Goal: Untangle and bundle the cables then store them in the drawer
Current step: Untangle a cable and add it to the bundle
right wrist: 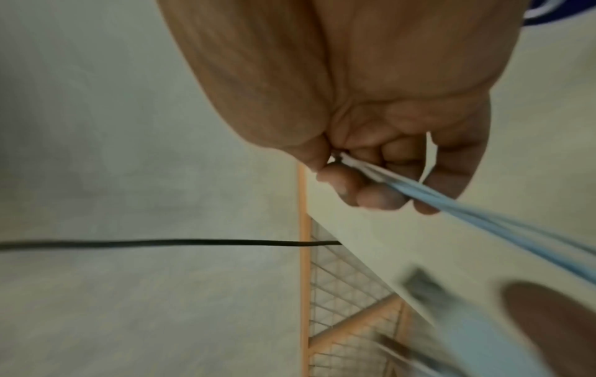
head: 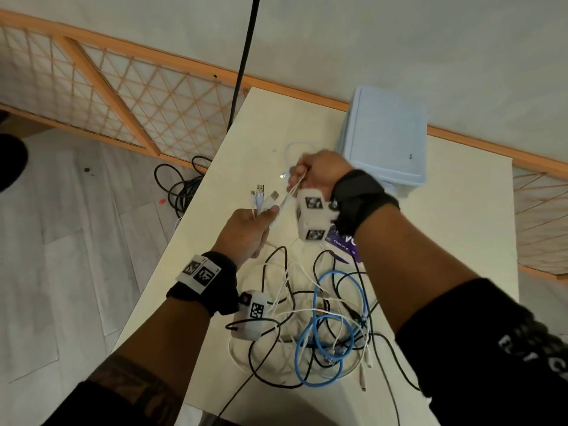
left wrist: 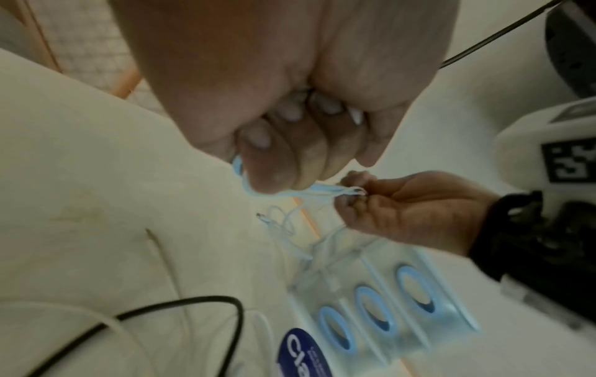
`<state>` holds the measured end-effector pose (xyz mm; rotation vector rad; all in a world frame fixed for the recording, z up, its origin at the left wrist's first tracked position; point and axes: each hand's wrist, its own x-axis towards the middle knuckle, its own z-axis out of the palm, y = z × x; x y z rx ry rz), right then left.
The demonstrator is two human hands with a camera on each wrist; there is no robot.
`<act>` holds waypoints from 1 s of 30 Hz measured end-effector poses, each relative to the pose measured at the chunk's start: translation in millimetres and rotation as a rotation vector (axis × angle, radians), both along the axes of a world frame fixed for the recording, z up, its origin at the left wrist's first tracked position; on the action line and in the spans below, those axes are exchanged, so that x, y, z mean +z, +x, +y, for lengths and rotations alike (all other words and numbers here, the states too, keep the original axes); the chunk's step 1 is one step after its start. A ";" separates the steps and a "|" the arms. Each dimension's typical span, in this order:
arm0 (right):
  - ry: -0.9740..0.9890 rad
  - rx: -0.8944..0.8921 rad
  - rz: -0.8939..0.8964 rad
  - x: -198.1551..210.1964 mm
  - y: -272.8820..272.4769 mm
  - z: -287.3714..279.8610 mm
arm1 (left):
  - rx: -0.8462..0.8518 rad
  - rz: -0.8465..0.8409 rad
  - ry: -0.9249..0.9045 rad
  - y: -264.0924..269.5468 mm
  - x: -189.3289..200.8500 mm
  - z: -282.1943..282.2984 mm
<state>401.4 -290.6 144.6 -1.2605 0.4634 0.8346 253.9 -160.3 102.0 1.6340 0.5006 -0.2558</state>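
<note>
My left hand (head: 249, 229) grips a bunch of pale blue and white cables, whose USB plugs (head: 261, 192) stick up out of the fist. My right hand (head: 310, 172) pinches the same pale strands (head: 290, 192) a short way beyond, so they stretch taut between both hands. In the right wrist view the pale blue strands (right wrist: 483, 219) run from my curled fingers toward the lower right. In the left wrist view my fist (left wrist: 283, 153) holds the blue cable (left wrist: 240, 171). A tangle of black, white and blue cables (head: 325, 321) lies on the table below my arms.
A pale blue drawer unit (head: 387, 133) stands at the table's (head: 215, 186) far right; its fronts with blue ring handles (left wrist: 374, 308) look closed. A purple pack (head: 344, 244) lies under my right wrist. Black cables (head: 178, 186) lie on the floor at left.
</note>
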 end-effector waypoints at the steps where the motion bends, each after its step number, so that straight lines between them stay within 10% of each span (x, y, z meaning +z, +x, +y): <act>1: -0.011 -0.017 -0.025 6.4 13.5 0.1 | 0.000 0.006 0.028 -0.5 -1.2 1.9; 9: -0.108 -0.166 -0.259 42.5 61.7 -3.1 | 0.051 0.067 0.080 4.4 -9.4 11.5; 18: -0.680 0.310 -0.736 1.0 -40.3 -21.1 | 0.106 0.012 -0.012 29.5 -2.1 14.0; 30: -0.882 0.708 -0.660 -110.4 -109.5 -16.8 | 0.182 -0.007 -0.080 45.4 6.4 2.1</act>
